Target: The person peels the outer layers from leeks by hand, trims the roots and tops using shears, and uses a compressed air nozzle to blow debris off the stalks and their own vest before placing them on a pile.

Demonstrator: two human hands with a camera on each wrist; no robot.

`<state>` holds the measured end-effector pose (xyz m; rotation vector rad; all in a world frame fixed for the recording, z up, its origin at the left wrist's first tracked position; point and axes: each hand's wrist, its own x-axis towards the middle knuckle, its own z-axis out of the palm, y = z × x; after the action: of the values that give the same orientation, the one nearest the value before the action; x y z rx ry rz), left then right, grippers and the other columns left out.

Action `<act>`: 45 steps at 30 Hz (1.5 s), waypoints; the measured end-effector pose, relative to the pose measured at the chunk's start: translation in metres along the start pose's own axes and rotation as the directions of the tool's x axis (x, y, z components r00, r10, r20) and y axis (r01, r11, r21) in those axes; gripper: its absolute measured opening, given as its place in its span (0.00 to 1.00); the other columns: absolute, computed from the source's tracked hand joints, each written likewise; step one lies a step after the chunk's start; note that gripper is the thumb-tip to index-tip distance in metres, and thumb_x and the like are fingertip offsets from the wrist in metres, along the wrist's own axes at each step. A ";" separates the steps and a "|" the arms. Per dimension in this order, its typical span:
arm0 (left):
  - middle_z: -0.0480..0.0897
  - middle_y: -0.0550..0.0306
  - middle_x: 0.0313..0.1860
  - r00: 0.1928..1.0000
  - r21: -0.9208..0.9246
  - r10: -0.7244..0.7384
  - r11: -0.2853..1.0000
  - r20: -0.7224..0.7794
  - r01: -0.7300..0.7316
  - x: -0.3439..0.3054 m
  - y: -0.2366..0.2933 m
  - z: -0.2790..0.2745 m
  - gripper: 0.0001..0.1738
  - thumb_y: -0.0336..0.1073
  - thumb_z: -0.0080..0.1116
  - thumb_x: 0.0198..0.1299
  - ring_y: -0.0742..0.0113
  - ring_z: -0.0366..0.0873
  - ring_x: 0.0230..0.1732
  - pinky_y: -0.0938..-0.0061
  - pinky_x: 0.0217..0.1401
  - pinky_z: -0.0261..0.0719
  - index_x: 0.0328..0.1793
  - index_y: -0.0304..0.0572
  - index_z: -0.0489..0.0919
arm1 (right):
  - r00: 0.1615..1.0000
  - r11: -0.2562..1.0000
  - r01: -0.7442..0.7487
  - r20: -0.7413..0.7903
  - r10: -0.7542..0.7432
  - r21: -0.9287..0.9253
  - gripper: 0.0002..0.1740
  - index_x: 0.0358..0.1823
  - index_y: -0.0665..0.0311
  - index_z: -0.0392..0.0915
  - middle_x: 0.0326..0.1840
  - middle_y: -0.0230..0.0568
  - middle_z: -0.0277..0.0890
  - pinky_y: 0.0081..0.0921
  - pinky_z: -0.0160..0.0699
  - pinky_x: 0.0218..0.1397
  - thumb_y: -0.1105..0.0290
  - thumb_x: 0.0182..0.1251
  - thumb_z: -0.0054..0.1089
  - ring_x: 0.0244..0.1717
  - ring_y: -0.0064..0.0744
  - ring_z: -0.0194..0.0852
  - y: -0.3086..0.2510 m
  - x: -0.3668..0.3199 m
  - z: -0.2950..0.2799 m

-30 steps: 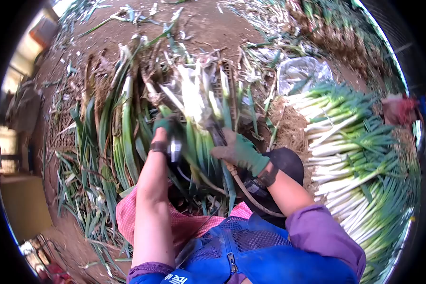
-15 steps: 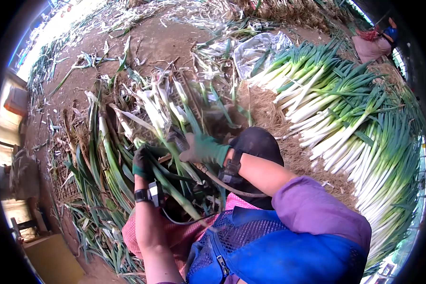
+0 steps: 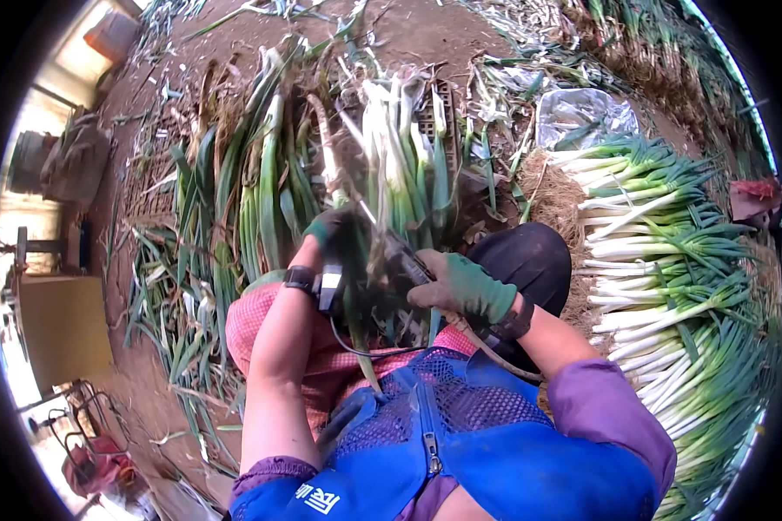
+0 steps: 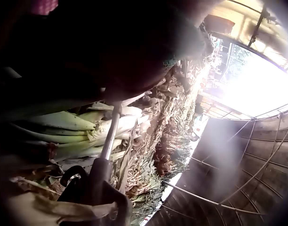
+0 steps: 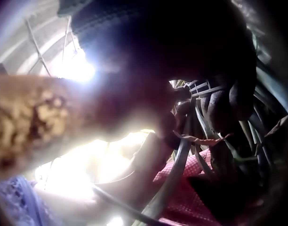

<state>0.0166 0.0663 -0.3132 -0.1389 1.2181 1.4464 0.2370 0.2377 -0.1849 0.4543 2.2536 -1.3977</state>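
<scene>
My gloved left hand grips a long green onion, its roots pointing away from me and its leaves trailing toward my lap. In my right hand, in a green glove with a grey palm, is a dark air blow gun with a hose at its base. The gun points at the held onion, close to my left hand. The left wrist view shows its thin metal nozzle below the darkened hand. My right fingers are mostly in shadow in the right wrist view.
Untrimmed green onions lie to the left, and white-stemmed ones lie ahead on a crate. A long pile of cleaned onions fans out on the right. A clear plastic bag lies beyond, with leaf scraps on the soil.
My head view swung right and back. The onion, slanted across my lap half a second ago, now stands more in line with my body. The right hand keeps its hold on the blow gun.
</scene>
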 end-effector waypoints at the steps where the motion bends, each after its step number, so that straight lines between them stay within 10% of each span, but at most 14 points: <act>1: 0.83 0.60 0.31 0.999 0.051 -0.040 0.998 -0.013 0.041 0.000 -0.002 0.001 0.16 0.44 0.53 0.74 0.70 0.80 0.27 0.74 0.29 0.78 0.38 0.42 0.82 | 1.000 1.000 0.003 0.010 -0.003 0.008 0.28 0.47 0.68 0.77 0.37 0.55 0.81 0.38 0.78 0.48 0.53 0.52 0.67 0.41 0.49 0.83 0.000 0.001 0.002; 5: 0.83 0.60 0.29 0.987 0.134 -0.007 0.991 -0.163 0.029 -0.012 0.000 0.009 0.10 0.38 0.56 0.69 0.68 0.81 0.26 0.71 0.27 0.77 0.38 0.41 0.82 | 0.999 1.000 0.029 0.022 -0.029 0.004 0.27 0.48 0.69 0.77 0.32 0.46 0.80 0.32 0.77 0.39 0.57 0.54 0.68 0.31 0.39 0.81 -0.004 0.009 0.005; 6: 0.82 0.60 0.28 0.985 0.480 0.156 0.871 -0.067 -0.106 -0.008 -0.002 0.003 0.07 0.35 0.57 0.66 0.67 0.81 0.28 0.69 0.29 0.78 0.39 0.41 0.82 | 0.999 0.999 0.034 0.028 -0.033 -0.020 0.27 0.48 0.69 0.77 0.32 0.46 0.80 0.32 0.77 0.39 0.57 0.54 0.68 0.31 0.39 0.81 -0.011 0.010 0.001; 8: 0.81 0.62 0.25 0.878 0.931 0.404 0.144 0.255 -0.337 0.001 -0.004 -0.010 0.06 0.30 0.57 0.61 0.66 0.82 0.31 0.68 0.32 0.79 0.41 0.41 0.83 | 0.998 0.999 0.042 0.044 -0.040 -0.033 0.27 0.48 0.69 0.77 0.32 0.46 0.80 0.32 0.77 0.40 0.57 0.53 0.69 0.32 0.39 0.81 -0.019 0.009 -0.001; 11: 0.82 0.55 0.25 0.765 0.865 0.406 -0.261 0.501 -0.428 0.014 -0.021 -0.026 0.07 0.28 0.60 0.55 0.60 0.83 0.31 0.66 0.31 0.79 0.40 0.42 0.84 | 0.997 0.999 0.029 0.072 -0.026 -0.039 0.27 0.48 0.69 0.78 0.34 0.49 0.81 0.34 0.77 0.42 0.56 0.53 0.70 0.35 0.39 0.82 -0.021 0.007 -0.002; 14: 0.84 0.51 0.30 0.751 0.850 0.444 -0.051 0.489 -0.524 0.020 -0.032 -0.033 0.09 0.28 0.60 0.51 0.53 0.83 0.32 0.65 0.35 0.79 0.40 0.43 0.84 | 0.997 0.995 -0.007 0.079 0.015 -0.099 0.28 0.49 0.69 0.78 0.35 0.51 0.82 0.35 0.78 0.45 0.56 0.52 0.70 0.39 0.41 0.83 -0.021 0.005 -0.002; 16: 0.85 0.51 0.35 0.717 0.832 0.422 -0.292 0.555 -0.472 0.001 -0.017 -0.018 0.11 0.28 0.61 0.51 0.53 0.83 0.37 0.66 0.43 0.79 0.41 0.45 0.84 | 0.996 0.994 -0.015 0.080 0.024 -0.108 0.29 0.49 0.70 0.78 0.36 0.53 0.82 0.36 0.78 0.47 0.54 0.52 0.69 0.41 0.43 0.83 -0.020 0.012 -0.004; 19: 0.86 0.52 0.40 0.741 0.870 0.457 -0.295 0.491 -0.394 0.005 -0.023 -0.020 0.13 0.27 0.60 0.51 0.53 0.82 0.43 0.67 0.52 0.78 0.43 0.47 0.85 | 0.999 0.980 -0.005 0.052 0.016 -0.200 0.29 0.46 0.69 0.77 0.41 0.62 0.81 0.45 0.78 0.51 0.50 0.52 0.67 0.48 0.60 0.81 -0.027 0.029 -0.002; 21: 0.86 0.54 0.39 0.641 0.874 0.613 -0.191 0.461 -0.447 0.010 -0.033 -0.025 0.11 0.26 0.59 0.54 0.56 0.83 0.40 0.67 0.48 0.80 0.43 0.46 0.85 | 1.000 0.972 0.019 0.012 -0.016 -0.233 0.30 0.46 0.68 0.78 0.41 0.60 0.82 0.42 0.78 0.51 0.49 0.51 0.67 0.46 0.56 0.82 -0.019 0.053 0.001; 23: 0.85 0.60 0.37 0.835 0.499 0.531 0.689 0.148 -0.526 0.062 -0.068 -0.054 0.09 0.27 0.58 0.61 0.67 0.82 0.35 0.70 0.40 0.82 0.46 0.44 0.83 | 0.998 0.968 0.044 -0.027 -0.052 -0.247 0.29 0.47 0.67 0.79 0.40 0.55 0.83 0.39 0.79 0.48 0.50 0.52 0.67 0.42 0.49 0.83 -0.016 0.081 0.000; 27: 0.84 0.61 0.35 0.691 0.626 0.599 0.370 0.405 -0.687 0.065 -0.069 -0.065 0.09 0.29 0.59 0.64 0.69 0.82 0.32 0.75 0.35 0.82 0.50 0.43 0.80 | 0.997 0.943 -0.037 -0.081 0.011 -0.330 0.34 0.47 0.72 0.80 0.44 0.62 0.83 0.39 0.81 0.53 0.48 0.49 0.66 0.47 0.55 0.84 -0.039 0.136 -0.012; 30: 0.85 0.60 0.38 0.984 -0.036 0.148 0.988 -0.096 -0.152 0.004 -0.032 -0.003 0.07 0.31 0.59 0.67 0.71 0.82 0.37 0.76 0.38 0.81 0.50 0.44 0.80 | 0.976 0.964 -0.124 -0.202 0.076 -0.233 0.33 0.45 0.74 0.80 0.44 0.63 0.83 0.39 0.82 0.53 0.48 0.50 0.65 0.46 0.54 0.84 -0.051 0.160 -0.021; 45: 0.85 0.58 0.34 0.988 -0.024 0.109 0.993 -0.109 -0.113 -0.003 -0.049 0.025 0.12 0.41 0.64 0.66 0.69 0.82 0.30 0.72 0.33 0.81 0.48 0.43 0.79 | 0.980 0.921 -0.145 -0.181 0.083 -0.362 0.34 0.44 0.73 0.79 0.40 0.60 0.83 0.36 0.81 0.47 0.52 0.40 0.70 0.42 0.52 0.84 -0.048 0.187 -0.045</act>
<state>0.0699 0.0714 -0.3281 -0.1738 1.3086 1.5715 0.0460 0.2650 -0.2304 0.5745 2.5052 -0.8684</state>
